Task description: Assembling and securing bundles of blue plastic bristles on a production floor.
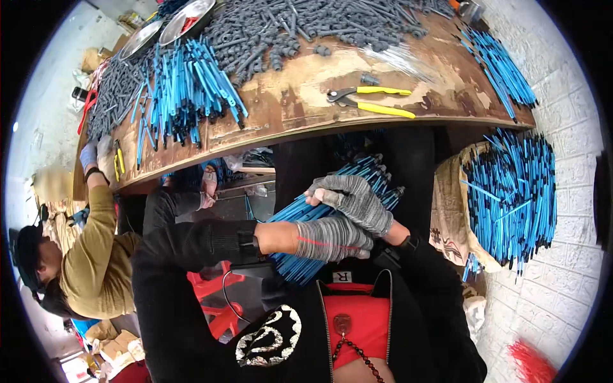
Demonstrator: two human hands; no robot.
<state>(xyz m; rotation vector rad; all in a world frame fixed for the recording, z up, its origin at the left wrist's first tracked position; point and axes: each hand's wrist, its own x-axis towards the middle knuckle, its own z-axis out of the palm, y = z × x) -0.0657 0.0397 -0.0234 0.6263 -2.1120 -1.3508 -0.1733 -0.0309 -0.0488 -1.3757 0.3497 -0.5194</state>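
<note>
A loose bundle of thin blue tubes with dark ends (300, 268) lies slanted across my lap. Over it, my left hand (332, 240) in a striped grey knit glove rests on the tubes; its fingers are mostly hidden beside my right wrist. Crossing just above is my right hand (354, 199), in a similar glove with some fingertips bare. Its fingers are curled in and pressed together over the tubes' far part. Whatever they hold, if anything, is hidden. The far ends of the tubes carry grey fittings.
On the wooden table (274, 115) lie yellow-handled pliers (373, 102), a heap of grey plastic connectors (306, 25) and blue tube piles (188, 89). At right, a sack (450, 204) holds many blue tubes (514, 198). A co-worker (96, 268) sits at left, one gloved hand at the table.
</note>
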